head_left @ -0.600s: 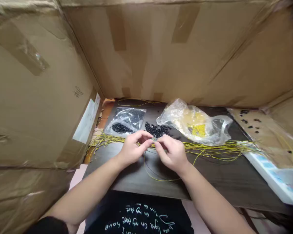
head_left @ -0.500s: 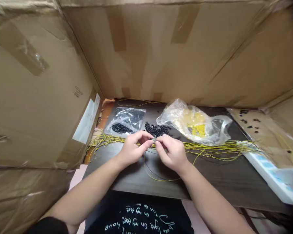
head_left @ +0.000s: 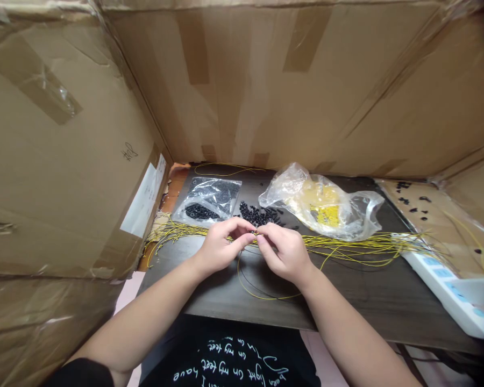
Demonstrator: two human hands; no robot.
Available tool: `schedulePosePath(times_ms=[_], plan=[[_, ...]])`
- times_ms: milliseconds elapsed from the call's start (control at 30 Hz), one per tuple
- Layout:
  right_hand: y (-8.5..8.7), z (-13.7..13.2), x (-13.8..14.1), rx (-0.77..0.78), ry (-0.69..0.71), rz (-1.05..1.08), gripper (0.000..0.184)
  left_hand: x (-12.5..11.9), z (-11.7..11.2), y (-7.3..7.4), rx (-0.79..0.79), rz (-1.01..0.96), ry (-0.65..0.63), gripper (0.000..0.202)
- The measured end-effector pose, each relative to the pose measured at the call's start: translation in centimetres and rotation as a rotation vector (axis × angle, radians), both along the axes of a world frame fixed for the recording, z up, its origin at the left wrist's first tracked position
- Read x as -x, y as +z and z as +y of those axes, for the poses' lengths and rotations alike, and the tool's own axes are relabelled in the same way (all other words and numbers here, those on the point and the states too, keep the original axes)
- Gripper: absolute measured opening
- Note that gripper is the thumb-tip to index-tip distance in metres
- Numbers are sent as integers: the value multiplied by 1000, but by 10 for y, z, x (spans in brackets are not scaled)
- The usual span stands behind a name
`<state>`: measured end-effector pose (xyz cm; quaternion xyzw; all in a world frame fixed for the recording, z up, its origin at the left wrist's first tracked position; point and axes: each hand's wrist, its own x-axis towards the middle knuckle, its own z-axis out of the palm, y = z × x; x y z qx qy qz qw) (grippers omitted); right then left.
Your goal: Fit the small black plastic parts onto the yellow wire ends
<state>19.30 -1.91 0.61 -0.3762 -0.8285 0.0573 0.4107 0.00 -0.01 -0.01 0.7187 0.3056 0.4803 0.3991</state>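
Observation:
My left hand (head_left: 225,248) and my right hand (head_left: 285,251) meet over the middle of the table, thumbs and forefingers pinched together. Between the fingertips is a tiny dark and yellowish part (head_left: 254,233), mostly hidden and too small to name. A thin yellow wire (head_left: 266,298) loops below the hands; one side rises towards the left fingers and the other passes behind the right wrist. Across the table under both hands runs a bundle of yellow wires (head_left: 347,243). Just beyond the fingertips lies a pile of small black parts (head_left: 258,214).
A clear bag of black parts (head_left: 207,199) lies back left, and a crumpled bag of yellow parts (head_left: 325,207) back right. A white power strip (head_left: 447,285) stands at the right. Cardboard walls (head_left: 258,97) enclose the dark table (head_left: 358,301). Loose black pieces (head_left: 424,199) lie on cardboard at right.
Both hands stay in nearly the same place. The tiny part between the fingertips has shifted slightly and shows more yellowish now.

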Motion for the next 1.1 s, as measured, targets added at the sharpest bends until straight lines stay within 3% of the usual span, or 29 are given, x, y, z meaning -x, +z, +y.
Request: schedulePosePath(times_ms=[467,700,1100], plan=[[1,0,-2,106,140,122,12,2,0,3,-57,75,16,11],[2,0,-1,42,143,91,18,2,0,2,-74,87,-2,11],[4,-1,0,206,109,159,25,3,0,-3,-348,237,56,16]])
